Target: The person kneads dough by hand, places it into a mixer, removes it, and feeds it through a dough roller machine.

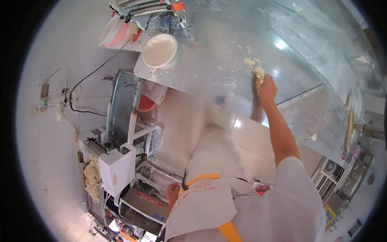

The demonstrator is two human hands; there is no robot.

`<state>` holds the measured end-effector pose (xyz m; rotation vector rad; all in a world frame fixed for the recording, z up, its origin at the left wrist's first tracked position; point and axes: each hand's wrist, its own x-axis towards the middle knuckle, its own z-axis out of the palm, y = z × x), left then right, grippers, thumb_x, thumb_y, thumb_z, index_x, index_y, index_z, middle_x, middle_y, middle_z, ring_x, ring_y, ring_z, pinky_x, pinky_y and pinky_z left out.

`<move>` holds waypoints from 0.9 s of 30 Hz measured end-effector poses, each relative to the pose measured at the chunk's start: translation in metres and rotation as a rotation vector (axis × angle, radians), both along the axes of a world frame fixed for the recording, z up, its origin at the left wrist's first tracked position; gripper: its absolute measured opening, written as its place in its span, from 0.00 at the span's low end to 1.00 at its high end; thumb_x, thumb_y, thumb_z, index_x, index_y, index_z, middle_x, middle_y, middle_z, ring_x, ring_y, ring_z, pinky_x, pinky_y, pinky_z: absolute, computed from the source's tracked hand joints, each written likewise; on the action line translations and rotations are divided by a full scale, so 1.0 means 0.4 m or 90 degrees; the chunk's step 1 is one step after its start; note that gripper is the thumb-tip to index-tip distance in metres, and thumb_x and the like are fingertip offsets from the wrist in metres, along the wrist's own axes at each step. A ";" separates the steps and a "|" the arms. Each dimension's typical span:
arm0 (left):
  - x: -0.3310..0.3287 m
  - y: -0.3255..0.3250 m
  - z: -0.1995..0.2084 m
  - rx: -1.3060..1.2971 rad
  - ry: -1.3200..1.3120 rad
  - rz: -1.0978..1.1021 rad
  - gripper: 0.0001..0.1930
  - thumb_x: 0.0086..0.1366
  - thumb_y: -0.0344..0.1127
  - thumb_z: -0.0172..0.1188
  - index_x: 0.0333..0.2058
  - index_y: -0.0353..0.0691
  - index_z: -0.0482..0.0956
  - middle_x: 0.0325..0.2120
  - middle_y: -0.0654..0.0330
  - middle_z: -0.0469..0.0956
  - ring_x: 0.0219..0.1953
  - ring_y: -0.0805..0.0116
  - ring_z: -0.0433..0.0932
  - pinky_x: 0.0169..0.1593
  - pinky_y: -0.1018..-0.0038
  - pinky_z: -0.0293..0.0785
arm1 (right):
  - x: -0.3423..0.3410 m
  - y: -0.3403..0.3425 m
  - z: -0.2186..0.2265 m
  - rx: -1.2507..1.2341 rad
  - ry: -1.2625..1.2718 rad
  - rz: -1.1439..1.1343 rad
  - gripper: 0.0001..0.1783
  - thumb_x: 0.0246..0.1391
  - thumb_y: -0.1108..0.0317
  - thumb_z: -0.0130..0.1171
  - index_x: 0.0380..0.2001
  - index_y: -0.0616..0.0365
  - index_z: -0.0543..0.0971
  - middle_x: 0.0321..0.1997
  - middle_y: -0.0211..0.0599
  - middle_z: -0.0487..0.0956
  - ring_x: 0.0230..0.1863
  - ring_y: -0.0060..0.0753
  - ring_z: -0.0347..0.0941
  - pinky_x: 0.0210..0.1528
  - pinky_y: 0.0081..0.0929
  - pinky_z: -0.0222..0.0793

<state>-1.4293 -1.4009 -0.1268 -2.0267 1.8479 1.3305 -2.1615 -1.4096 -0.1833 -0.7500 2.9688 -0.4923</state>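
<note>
My right arm reaches out over the metal worktable (201, 52), and my right hand (267, 89) is closed on a small lump of pale dough (259, 72). Loose dough scraps (249, 61) lie on the metal just beyond my fingers. Down beside my apron (209, 201), my left hand (172, 192) is low and close to the dough machine (117, 169). Its fingers are partly hidden, and I cannot tell whether they are curled. A larger mass of crumbly dough (92, 177) sits on the far left side of that machine.
A white tub of flour (159, 51) stands at the table's left corner. Behind it are a roller device (149, 11) and a pink-and-white bucket (115, 31). Clear plastic sheeting (318, 48) covers the right side. A black cable (86, 112) runs along the left wall.
</note>
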 end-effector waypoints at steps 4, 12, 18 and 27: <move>-0.071 0.008 0.045 -0.038 -0.083 0.001 0.11 0.63 0.33 0.67 0.43 0.36 0.86 0.34 0.53 0.87 0.36 0.65 0.86 0.40 0.69 0.82 | -0.074 -0.063 0.103 -0.072 -0.058 0.036 0.25 0.62 0.53 0.58 0.58 0.51 0.76 0.42 0.46 0.80 0.42 0.53 0.79 0.46 0.49 0.75; -0.055 0.067 0.075 -0.004 -0.081 0.138 0.11 0.63 0.33 0.67 0.42 0.36 0.86 0.34 0.53 0.87 0.35 0.67 0.86 0.34 0.71 0.81 | -0.086 -0.221 0.014 0.065 0.246 0.056 0.26 0.64 0.46 0.56 0.62 0.41 0.75 0.45 0.41 0.78 0.47 0.53 0.77 0.44 0.48 0.76; 0.024 0.152 0.001 -0.039 -0.045 0.125 0.11 0.62 0.33 0.67 0.41 0.35 0.86 0.34 0.54 0.87 0.36 0.66 0.86 0.38 0.71 0.81 | -0.175 -0.218 -0.069 0.079 0.124 0.113 0.27 0.64 0.46 0.56 0.58 0.51 0.77 0.45 0.47 0.81 0.47 0.58 0.79 0.46 0.53 0.76; 0.054 0.244 0.004 -0.038 -0.102 0.171 0.11 0.61 0.33 0.68 0.40 0.33 0.86 0.30 0.54 0.87 0.33 0.68 0.85 0.40 0.70 0.80 | -0.225 -0.297 0.088 -0.349 -0.036 -0.039 0.31 0.61 0.40 0.60 0.48 0.59 0.85 0.47 0.56 0.84 0.51 0.57 0.80 0.54 0.46 0.74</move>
